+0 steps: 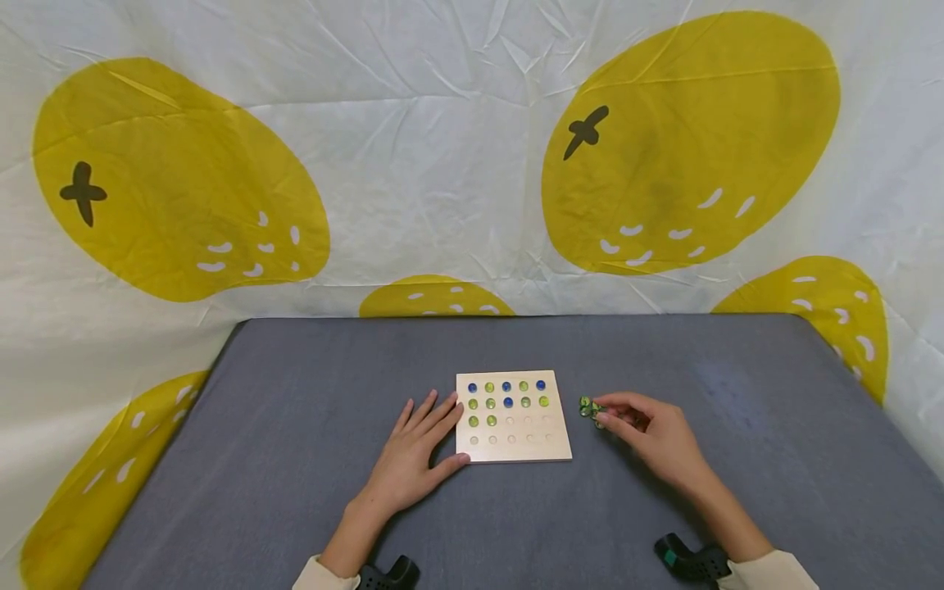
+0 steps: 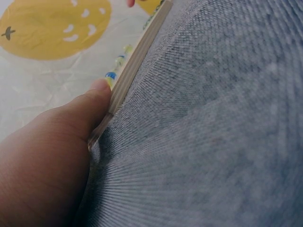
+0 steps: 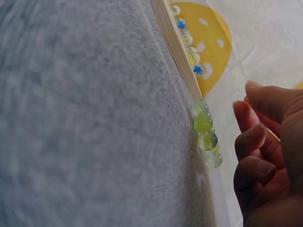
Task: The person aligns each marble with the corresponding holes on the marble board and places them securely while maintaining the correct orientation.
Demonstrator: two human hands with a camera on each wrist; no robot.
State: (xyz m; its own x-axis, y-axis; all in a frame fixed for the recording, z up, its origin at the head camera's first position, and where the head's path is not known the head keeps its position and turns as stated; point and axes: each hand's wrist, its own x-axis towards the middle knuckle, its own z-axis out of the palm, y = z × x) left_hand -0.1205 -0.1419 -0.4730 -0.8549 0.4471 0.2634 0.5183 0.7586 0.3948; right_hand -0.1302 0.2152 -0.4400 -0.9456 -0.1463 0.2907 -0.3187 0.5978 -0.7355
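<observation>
A pale wooden board [image 1: 531, 442] with rows of round hollows lies on the grey cloth. Blue and green glass marbles [image 1: 508, 402] fill its two back rows, and two green ones sit at the left of the third row. My left hand [image 1: 406, 467] rests beside the board's left edge with fingers spread, its thumb touching the near left corner. Right of the board, a small cluster of green marbles [image 3: 203, 124] lies on the cloth. My right hand [image 1: 660, 438] reaches to this cluster, thumb and index finger apart, other fingers curled; no marble shows between them.
The grey cloth-covered table [image 1: 295, 385] extends around the board on all sides. Behind it hangs a white curtain [image 1: 435, 180] with large yellow fruit prints. A black wrist device [image 1: 689, 559] is worn below the right hand.
</observation>
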